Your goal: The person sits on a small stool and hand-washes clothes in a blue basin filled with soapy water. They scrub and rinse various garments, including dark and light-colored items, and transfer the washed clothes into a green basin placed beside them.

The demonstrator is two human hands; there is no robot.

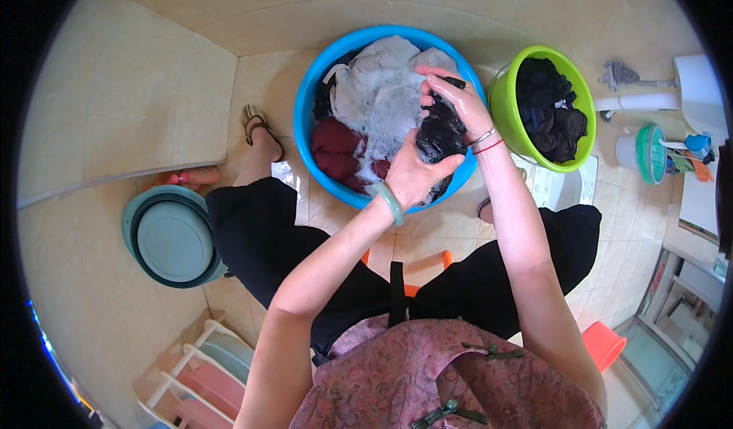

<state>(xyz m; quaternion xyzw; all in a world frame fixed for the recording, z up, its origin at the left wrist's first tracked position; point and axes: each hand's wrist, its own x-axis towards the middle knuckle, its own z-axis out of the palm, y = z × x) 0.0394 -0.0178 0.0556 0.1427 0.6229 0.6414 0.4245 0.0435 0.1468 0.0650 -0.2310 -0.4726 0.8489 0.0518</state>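
Observation:
Both hands hold a wet black cloth [440,132], bunched up, over the right side of a blue basin [304,108]. My left hand [413,174], with a pale green bangle at the wrist, grips the cloth from below and the left. My right hand [467,108] is curled round its upper right part, fingers wet. In the basin, suds [393,127] lie on a light grey garment [374,85] and beside a dark red garment [334,150]. Some dark fabric shows at the basin's left edge.
A lime green bucket [504,108] of dark clothes stands right of the basin. A grey-green basin [131,230] leans at the left wall. A white rack [183,368] is lower left, a red bucket [603,346] lower right. An orange stool [412,290] shows between my legs.

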